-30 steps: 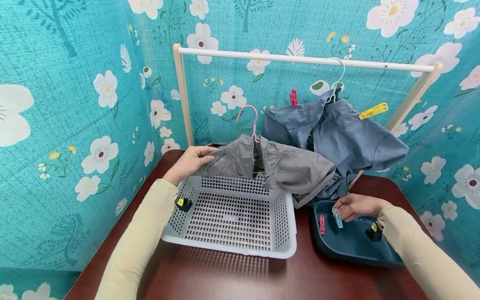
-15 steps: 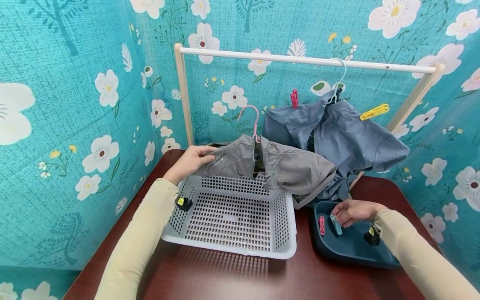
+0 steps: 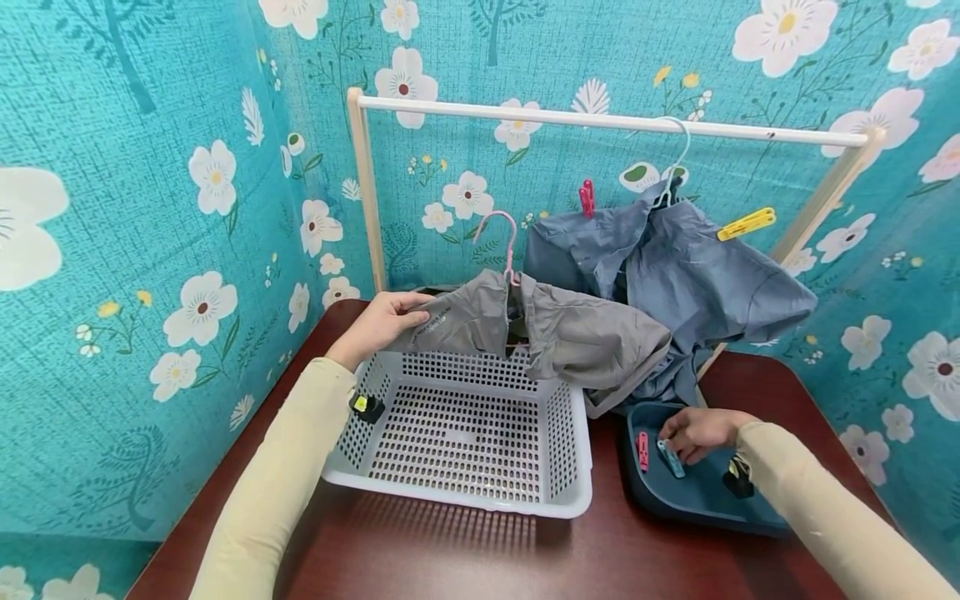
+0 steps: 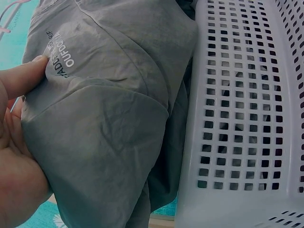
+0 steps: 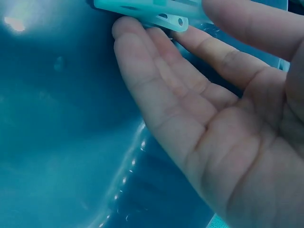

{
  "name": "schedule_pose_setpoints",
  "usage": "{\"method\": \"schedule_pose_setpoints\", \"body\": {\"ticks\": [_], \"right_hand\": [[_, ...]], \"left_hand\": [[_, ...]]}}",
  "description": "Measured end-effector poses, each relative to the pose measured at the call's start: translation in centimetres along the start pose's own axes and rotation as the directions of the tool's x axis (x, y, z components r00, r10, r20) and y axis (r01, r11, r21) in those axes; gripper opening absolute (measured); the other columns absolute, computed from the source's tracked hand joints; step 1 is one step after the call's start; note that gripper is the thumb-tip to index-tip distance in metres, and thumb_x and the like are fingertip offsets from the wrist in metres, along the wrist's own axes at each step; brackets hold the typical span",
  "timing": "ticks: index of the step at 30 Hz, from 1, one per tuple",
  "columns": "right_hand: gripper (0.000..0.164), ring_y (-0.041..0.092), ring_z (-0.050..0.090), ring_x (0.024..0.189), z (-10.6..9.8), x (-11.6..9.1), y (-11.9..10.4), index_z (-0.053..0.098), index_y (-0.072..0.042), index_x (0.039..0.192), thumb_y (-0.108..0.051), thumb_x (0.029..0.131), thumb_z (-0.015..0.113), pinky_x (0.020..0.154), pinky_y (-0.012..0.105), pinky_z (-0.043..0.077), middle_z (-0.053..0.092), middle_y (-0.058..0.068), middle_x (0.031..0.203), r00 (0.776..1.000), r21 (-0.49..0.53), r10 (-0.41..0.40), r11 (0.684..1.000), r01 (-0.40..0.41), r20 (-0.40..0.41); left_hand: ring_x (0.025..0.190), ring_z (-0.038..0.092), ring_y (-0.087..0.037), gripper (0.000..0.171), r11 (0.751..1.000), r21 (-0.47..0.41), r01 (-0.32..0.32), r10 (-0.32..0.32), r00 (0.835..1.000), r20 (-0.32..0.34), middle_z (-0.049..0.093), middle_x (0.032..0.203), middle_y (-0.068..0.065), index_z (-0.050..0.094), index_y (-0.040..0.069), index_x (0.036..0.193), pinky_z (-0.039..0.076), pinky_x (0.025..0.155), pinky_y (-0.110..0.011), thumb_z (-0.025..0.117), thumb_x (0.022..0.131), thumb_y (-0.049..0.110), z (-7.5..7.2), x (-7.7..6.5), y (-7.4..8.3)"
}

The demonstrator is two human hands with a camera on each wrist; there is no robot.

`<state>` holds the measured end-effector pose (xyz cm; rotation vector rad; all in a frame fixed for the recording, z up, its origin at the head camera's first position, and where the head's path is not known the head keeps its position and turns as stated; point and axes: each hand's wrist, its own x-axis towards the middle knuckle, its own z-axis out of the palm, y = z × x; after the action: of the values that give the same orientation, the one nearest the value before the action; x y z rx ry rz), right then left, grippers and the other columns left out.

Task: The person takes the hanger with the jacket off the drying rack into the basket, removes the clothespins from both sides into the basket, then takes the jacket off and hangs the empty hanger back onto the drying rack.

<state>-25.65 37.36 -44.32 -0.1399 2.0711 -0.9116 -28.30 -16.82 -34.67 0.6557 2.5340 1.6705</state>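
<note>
My left hand (image 3: 386, 325) pinches the left shoulder of a thin grey jacket (image 3: 592, 329), thumb on the front by the printed lettering, as the left wrist view shows. A pink hanger (image 3: 512, 250) pokes up from the jacket's neck, its hook off the rail. Over a dark blue tray (image 3: 708, 517), my right hand (image 3: 701, 433) holds a light blue clothespin (image 3: 671, 458) between thumb and fingers. The same clothespin (image 5: 156, 12) shows at the top of the right wrist view. A pink clothespin (image 3: 642, 451) lies in the tray beside it.
A white slotted basket (image 3: 457, 500) stands below the jacket on the dark red table (image 3: 420, 558). Behind, a rack's white rail (image 3: 510, 110) bears a blue jacket (image 3: 690, 258) on a light blue hanger, with a red clothespin (image 3: 587, 198) and a yellow clothespin (image 3: 746, 224) clipped on.
My right hand has moved slightly down and toward me inside the tray, the light blue clothespin lower with it. The left hand and grey jacket have stayed put.
</note>
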Motion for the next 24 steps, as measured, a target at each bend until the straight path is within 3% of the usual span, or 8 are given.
{"method": "schedule_pose_setpoints", "body": {"ticks": [9,13,18,22,24], "right_hand": [[0.035,0.027,0.061,0.093,-0.1,-0.4,-0.4,0.049,0.017,0.119,-0.002,0.091,0.056,0.082,0.042,0.050,0.061,0.017,0.102,1.000,-0.012,0.013,1.000,-0.013,-0.024],[0.036,0.029,0.060,0.094,-0.4,-1.3,-1.1,0.049,0.019,0.119,-0.001,0.090,0.055,0.080,0.043,0.051,0.060,0.018,0.104,0.999,-0.081,-0.015,0.997,0.012,-0.039],[0.030,0.025,0.058,0.078,-0.4,-3.1,-3.2,0.054,0.015,0.114,-0.004,0.091,0.056,0.075,0.040,0.049,0.060,0.013,0.086,0.994,-0.249,-0.090,0.966,0.071,-0.065],[0.034,0.025,0.060,0.080,-0.4,-4.7,-5.6,0.055,0.011,0.118,-0.013,0.094,0.057,0.076,0.040,0.049,0.062,0.012,0.091,0.986,-0.332,-0.141,0.937,0.105,-0.084],[0.041,0.025,0.062,0.090,-0.3,-5.4,-7.1,0.053,0.010,0.123,-0.020,0.095,0.058,0.079,0.041,0.051,0.063,0.012,0.102,0.981,-0.340,-0.164,0.933,0.121,-0.100]], "left_hand": [[0.105,0.059,-0.021,0.029,1.000,-0.006,0.014,-0.014,1.000,0.003,0.060,0.124,-0.009,0.063,0.009,0.124,0.049,0.082,-0.034,0.057,0.096,0.013,-0.1,0.2,-0.4],[0.105,0.059,-0.022,0.030,1.000,-0.011,0.010,-0.010,1.000,0.001,0.060,0.124,-0.010,0.063,0.008,0.125,0.049,0.082,-0.035,0.058,0.096,0.013,0.0,0.1,-0.4],[0.108,0.058,-0.023,0.030,1.000,-0.016,0.009,-0.009,1.000,-0.002,0.059,0.125,-0.012,0.062,0.006,0.125,0.048,0.085,-0.038,0.057,0.096,0.011,-0.1,-0.1,-0.1],[0.110,0.057,-0.023,0.031,1.000,-0.024,0.019,-0.019,1.000,0.002,0.058,0.126,-0.011,0.062,0.007,0.126,0.048,0.086,-0.038,0.057,0.096,0.012,-0.1,-0.2,-0.1],[0.109,0.057,-0.023,0.031,1.000,-0.024,0.016,-0.016,1.000,0.001,0.058,0.126,-0.011,0.062,0.007,0.126,0.048,0.085,-0.037,0.056,0.096,0.012,-0.1,-0.2,-0.2]]}}
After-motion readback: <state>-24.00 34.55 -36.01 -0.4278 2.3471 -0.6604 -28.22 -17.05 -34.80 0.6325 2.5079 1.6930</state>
